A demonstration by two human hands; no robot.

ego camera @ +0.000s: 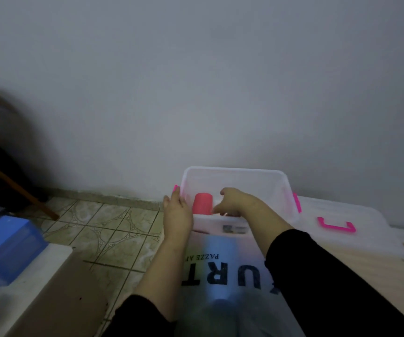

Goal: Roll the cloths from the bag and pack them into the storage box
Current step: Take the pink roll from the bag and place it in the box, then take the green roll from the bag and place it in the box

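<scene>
Hands [178,210] at storage box [235,173], lid [356,215] beside.

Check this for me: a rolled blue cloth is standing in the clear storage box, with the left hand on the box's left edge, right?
Not quite. The head view shows the rolled cloth in the storage box is pink-red, not blue. The rest holds: the box is clear and the left hand rests against its left edge.

The storage box [235,181] stands open at the top, its far half free behind the rolled pink cloth [203,203]. Its left wall is taken by the left hand [178,215], its near rim by the right hand [230,203]. The lid [356,215] lies just right of the box.
</scene>
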